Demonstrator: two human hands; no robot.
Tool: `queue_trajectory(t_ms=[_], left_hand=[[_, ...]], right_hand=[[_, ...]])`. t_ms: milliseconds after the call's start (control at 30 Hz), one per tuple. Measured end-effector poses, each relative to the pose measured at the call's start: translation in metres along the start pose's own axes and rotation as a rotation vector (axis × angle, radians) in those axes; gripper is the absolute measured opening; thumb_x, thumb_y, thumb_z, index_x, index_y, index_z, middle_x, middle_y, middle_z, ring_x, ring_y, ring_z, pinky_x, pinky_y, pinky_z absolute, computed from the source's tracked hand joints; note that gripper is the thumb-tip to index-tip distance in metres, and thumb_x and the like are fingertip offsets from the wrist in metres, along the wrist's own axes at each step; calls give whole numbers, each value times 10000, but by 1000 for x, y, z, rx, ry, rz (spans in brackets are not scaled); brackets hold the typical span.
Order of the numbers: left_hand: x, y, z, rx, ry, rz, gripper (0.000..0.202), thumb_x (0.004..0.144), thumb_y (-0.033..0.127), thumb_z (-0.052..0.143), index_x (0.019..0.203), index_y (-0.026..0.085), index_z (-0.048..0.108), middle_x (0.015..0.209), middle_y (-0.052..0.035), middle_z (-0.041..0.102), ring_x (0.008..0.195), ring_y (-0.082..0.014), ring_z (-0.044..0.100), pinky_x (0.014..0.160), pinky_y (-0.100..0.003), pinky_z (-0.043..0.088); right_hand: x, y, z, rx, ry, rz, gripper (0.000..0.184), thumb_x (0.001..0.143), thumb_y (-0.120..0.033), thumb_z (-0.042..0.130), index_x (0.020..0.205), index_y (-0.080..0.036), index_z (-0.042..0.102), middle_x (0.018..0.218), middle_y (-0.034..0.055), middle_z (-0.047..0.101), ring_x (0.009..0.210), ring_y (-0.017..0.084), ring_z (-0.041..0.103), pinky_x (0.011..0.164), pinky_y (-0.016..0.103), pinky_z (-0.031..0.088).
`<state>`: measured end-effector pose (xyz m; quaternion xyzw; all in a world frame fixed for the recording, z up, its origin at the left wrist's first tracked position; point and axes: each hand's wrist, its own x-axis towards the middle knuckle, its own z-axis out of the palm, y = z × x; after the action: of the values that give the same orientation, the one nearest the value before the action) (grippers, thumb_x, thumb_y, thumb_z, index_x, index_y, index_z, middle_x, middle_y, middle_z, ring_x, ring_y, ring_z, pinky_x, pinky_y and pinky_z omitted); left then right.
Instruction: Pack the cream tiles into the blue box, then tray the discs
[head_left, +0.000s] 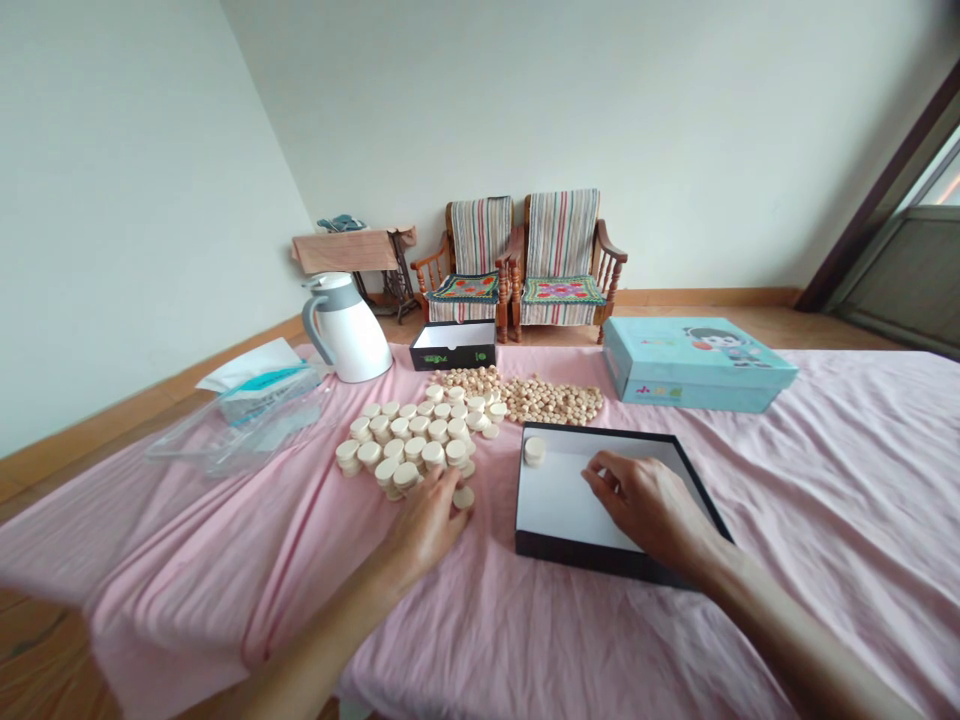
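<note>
Many pale round discs [439,430] stand in short stacks on the pink cloth. My left hand [431,520] is at the front of these stacks, its fingers and thumb closed around a pale disc [463,497] at the near right corner. Over the shallow black-edged box lid [555,515] with a white inside hangs my right hand [637,495]. Its fingers are curled in and pressed together; whatever they hold, if anything, is hidden. One small stack of discs [534,451] sits in the lid's far left corner.
Behind the lid lies a heap of small light-brown pieces [551,400]. A black open box [454,347], a white jug [349,330] and a light-blue box [697,365] stand along the far edge. A tissue pack [266,390] with clear plastic lies at left. Two chairs [562,250] are beyond.
</note>
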<state>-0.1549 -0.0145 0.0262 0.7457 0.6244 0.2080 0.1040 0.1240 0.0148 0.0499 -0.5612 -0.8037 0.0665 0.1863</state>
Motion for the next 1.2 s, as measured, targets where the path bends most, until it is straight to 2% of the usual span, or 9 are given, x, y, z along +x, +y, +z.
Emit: queue_trajectory(t_ms=[100,200,367,433,533,700,933,1200], left_hand=[[-2,3,0,9,3,21,175,679,69,543,813,181,549,906,-46,590,876,-208,580,751,-316,453],[1,12,-6,-9,46,42,258,636,47,545,857,180,561,879,-37,602,856,-203,585,732,-310,459],[22,41,-27,-97,137,147,253,693,105,566,925,203,590,931,-18,601,759,-147,585,694,-267,471],[36,56,-30,-93,133,217,261,709,116,567,949,214,596,954,-17,598,808,-151,589,732,-263,476],[56,76,-26,4,68,317,260,713,131,571,959,209,606,963,-30,596,895,-175,588,807,-277,475],[77,96,-10,322,-111,392,174,765,153,530,920,196,595,969,-48,589,861,-200,607,738,-298,489],[84,103,-3,436,-171,364,216,794,65,457,916,161,608,955,-94,600,802,-229,623,697,-340,483],[87,109,-5,458,-190,290,241,841,49,423,813,143,643,888,-97,612,763,-208,628,664,-312,471]], right_hand=[[0,0,-1,-6,-14,-2,252,911,-351,413,830,-214,609,631,13,657,632,189,644,534,260,279],[-1,-1,-1,-14,-28,1,253,912,-343,411,836,-216,616,633,17,658,623,186,641,533,258,276],[-2,-3,-2,-24,-37,-7,257,916,-327,406,834,-215,622,643,24,666,628,180,642,533,256,265],[-2,-3,-3,-37,-38,-10,261,917,-328,403,828,-213,619,666,31,677,641,184,648,529,259,255],[-3,-4,-4,-47,-39,-14,263,921,-328,397,818,-210,608,678,37,680,652,189,652,526,265,245],[-3,-6,-5,-58,-54,-19,264,923,-321,392,802,-200,593,692,48,682,679,198,660,527,271,239],[-2,-7,-5,-55,-86,-34,254,920,-320,388,836,-195,594,712,60,684,695,216,665,520,278,231],[-2,-7,-3,-59,-112,-34,254,922,-327,391,841,-196,593,720,64,688,700,219,667,524,276,250]])
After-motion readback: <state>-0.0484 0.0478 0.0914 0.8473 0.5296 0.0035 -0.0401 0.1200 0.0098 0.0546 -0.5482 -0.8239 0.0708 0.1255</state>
